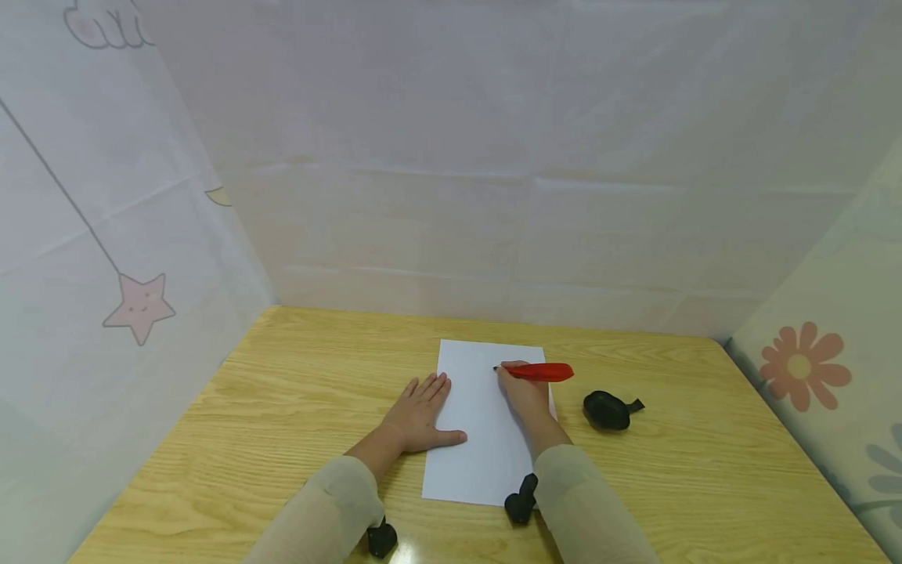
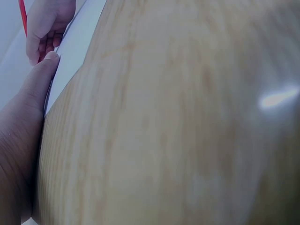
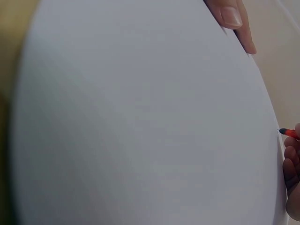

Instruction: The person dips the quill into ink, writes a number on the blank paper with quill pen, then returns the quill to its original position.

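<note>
A sheet of white paper [image 1: 479,439] lies on the wooden table in front of me. My left hand [image 1: 419,419] rests on its left edge, fingers spread and thumb stretched across the sheet. On the upper right part of the paper, my right hand [image 1: 527,395] grips a red feather pen [image 1: 553,372] between thumb and fingers. The plume points right, and the dark pen tip [image 3: 282,131] is right at the paper in the right wrist view. The left wrist view has my left thumb [image 2: 40,77] near the right hand [image 2: 51,21].
A black oval dish-like object [image 1: 607,410] with a short tail lies right of the paper. Black wrist devices [image 1: 521,501] sit by both sleeves. The wooden table [image 1: 317,368] meets a pale cloth backdrop [image 1: 493,196] at its far edge, with printed cloth on both sides.
</note>
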### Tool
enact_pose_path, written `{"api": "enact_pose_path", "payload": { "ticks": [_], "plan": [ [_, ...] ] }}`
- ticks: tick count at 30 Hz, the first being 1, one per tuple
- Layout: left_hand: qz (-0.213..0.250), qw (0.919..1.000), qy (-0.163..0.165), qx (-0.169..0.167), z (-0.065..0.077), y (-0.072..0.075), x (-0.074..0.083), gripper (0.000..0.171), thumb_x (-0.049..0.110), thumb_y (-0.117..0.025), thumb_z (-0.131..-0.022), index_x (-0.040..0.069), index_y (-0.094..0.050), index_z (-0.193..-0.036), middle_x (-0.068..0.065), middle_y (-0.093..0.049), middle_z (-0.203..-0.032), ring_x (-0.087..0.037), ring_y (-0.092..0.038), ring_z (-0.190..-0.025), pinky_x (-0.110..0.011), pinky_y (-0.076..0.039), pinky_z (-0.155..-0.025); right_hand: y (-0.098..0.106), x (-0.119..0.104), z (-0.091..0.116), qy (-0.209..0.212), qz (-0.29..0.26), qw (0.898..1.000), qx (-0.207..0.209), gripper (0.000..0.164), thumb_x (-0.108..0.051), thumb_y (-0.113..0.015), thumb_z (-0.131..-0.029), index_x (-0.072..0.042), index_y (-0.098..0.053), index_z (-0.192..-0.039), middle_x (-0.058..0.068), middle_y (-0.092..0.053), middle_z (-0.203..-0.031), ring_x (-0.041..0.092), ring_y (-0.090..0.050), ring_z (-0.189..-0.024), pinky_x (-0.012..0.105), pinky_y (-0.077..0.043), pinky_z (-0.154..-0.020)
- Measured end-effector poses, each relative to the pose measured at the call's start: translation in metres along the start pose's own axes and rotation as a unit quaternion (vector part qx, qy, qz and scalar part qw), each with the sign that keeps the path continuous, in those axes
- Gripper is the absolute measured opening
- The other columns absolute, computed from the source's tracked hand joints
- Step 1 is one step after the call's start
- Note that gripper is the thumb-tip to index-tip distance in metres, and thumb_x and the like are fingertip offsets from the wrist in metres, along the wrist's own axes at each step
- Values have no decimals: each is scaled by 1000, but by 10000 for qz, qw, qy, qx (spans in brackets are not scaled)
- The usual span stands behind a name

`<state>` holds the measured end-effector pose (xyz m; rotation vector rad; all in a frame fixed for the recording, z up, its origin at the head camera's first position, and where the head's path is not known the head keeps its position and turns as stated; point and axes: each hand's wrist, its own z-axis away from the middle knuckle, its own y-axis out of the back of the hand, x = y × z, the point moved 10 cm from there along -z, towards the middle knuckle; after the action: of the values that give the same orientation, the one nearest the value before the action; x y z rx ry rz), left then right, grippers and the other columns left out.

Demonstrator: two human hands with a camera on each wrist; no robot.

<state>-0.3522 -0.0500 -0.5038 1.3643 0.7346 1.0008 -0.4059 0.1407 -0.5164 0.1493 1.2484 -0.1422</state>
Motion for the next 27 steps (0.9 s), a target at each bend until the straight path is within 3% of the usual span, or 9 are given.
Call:
{"api": "enact_pose_path", "payload": {
  "ticks": [16, 27],
  "plan": [
    [-28, 10000, 15, 1, -1, 0, -1, 105, 83, -38, -84, 11, -15, -158, -4, -12, -166, -20, -10, -154, -45, -11, -125, -5, 1, 5, -194, -154, 9996, -100, 40, -18, -71, -89, -11, -55, -125, 12, -55, -130, 32, -46, -126, 47, -46, -107],
    [9, 10000, 64, -26, -2, -3, -2, 106, 83, -38, -84, 11, -14, -158, -3, -11, -166, -19, -9, -154, -45, -10, -125, -7, 0, 7, -36, 415, 9991, -106, 34, -20, -72, -87, -13, -60, -119, 12, -58, -128, 32, -47, -124, 50, -46, -106]
  ]
}}
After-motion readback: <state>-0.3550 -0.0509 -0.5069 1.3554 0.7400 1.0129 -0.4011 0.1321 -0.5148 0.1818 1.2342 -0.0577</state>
